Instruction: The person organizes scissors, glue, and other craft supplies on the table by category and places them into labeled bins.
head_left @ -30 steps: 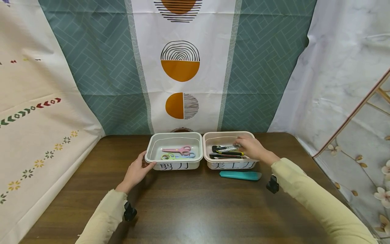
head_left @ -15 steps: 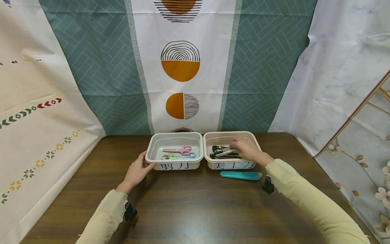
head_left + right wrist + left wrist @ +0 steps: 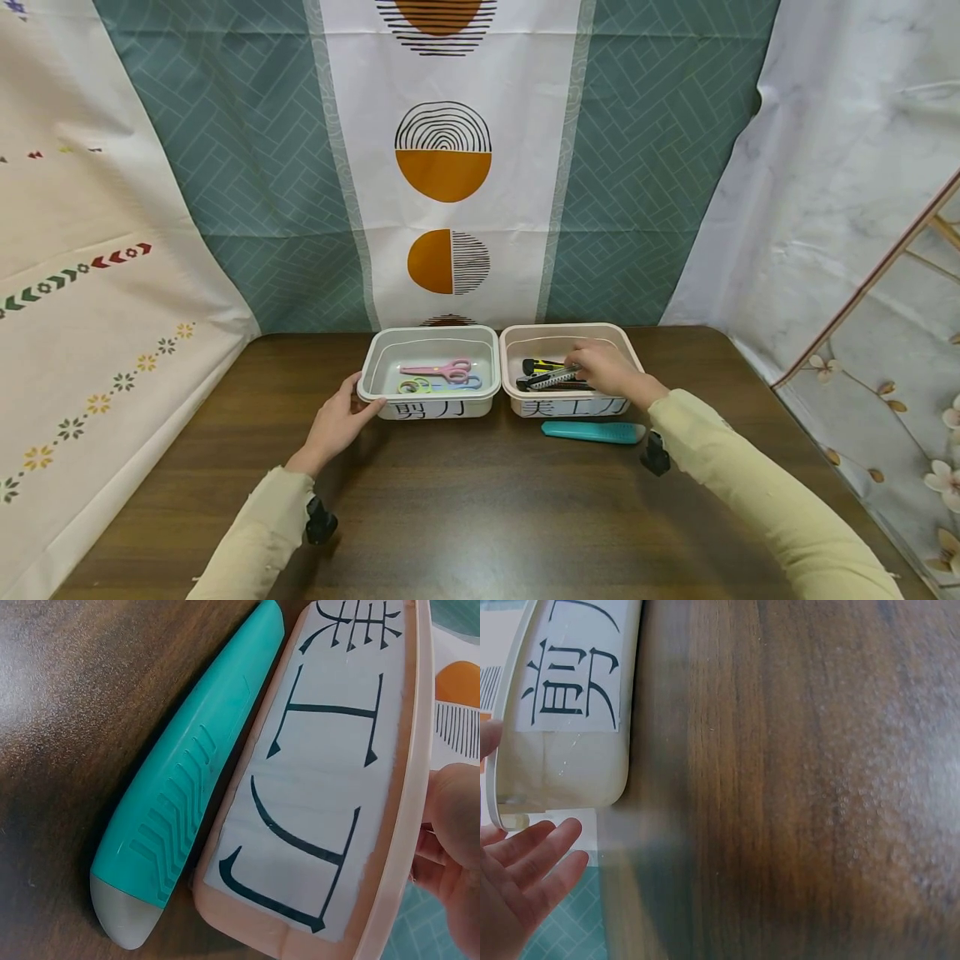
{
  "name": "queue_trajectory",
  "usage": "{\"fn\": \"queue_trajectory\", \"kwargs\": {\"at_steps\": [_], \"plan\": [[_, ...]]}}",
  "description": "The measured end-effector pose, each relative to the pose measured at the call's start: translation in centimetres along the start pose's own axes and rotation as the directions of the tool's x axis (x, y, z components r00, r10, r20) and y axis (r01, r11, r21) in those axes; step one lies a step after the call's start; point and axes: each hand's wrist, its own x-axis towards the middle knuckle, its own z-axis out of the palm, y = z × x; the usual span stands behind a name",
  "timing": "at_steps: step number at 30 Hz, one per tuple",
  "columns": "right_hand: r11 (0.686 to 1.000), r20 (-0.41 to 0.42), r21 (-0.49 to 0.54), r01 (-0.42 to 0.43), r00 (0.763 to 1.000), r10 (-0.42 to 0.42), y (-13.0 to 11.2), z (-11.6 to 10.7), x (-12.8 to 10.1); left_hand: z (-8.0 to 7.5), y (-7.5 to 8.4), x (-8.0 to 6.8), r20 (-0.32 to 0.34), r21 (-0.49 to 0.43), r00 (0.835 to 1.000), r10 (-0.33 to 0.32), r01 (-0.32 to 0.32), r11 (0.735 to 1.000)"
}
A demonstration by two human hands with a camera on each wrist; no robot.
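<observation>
Item: silver-and-black utility knife (image 3: 553, 377), lying slantwise in the pale pink plastic bin (image 3: 510, 392), on top of other dark cutters, one with a yellow end (image 3: 540, 365).
Right hand (image 3: 611, 369): reaches into this bin, fingers curled about the knife's near end.
Left hand (image 3: 337, 421): rests at the front left corner of the white plastic bin (image 3: 431, 407), fingers relaxed and nearly straight, thumb on the rim.
White bin contents: pink scissors (image 3: 438, 368), plus green and blue pairs.
On the brown wooden table (image 3: 480, 517): teal plastic utility knife (image 3: 191, 784), just in front of the pink bin.
Handling, by my reckoning: light, rigid, smooth-sided; best taken along the ribbed body, away from the blade end.
</observation>
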Motion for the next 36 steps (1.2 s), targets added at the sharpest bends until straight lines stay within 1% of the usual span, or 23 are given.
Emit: {"fn": "queue_trajectory", "kwargs": {"at_steps": [6, 12, 18, 23, 28, 32, 36], "plan": [[0.998, 0.005, 0.05, -0.04, 0.999, 0.04, -0.1, -0.3, 0.0, 0.0, -0.2, 0.0, -0.004, -0.006, 1.0, 0.002, -0.002, 1.0], [0.999, -0.05, 0.032, -0.013, 0.999, 0.015, -0.2, -1.1, -0.5, 0.0, -0.3, 0.0, -0.005, -0.007, 1.0, 0.003, -0.004, 1.0], [0.994, -0.045, 0.102, -0.038, 0.998, 0.043, -1.2, -2.1, -1.3, 0.0, -0.4, -0.1, -0.003, -0.01, 1.0, 0.009, -0.009, 1.0], [0.993, -0.058, 0.119, -0.016, 0.998, 0.023, -2.1, -2.4, -1.7, -0.1, -0.4, -0.1, -0.014, -0.005, 1.0, 0.017, -0.017, 1.0], [0.994, -0.084, 0.104, 0.026, 0.996, -0.017, -2.7, -2.5, -1.8, -0.1, -0.3, -0.1, -0.014, -0.008, 1.0, 0.014, -0.014, 1.0], [0.991, -0.086, 0.128, 0.046, 0.996, -0.035, -3.1, -2.7, -2.1, -0.1, -0.3, -0.1, -0.01, -0.009, 1.0, 0.002, -0.002, 1.0], [0.985, -0.072, 0.168, 0.044, 0.997, -0.033, -3.4, -3.1, -2.7, -0.1, -0.3, 0.0, -0.011, -0.015, 1.0, 0.0, 0.0, 1.0]]}}
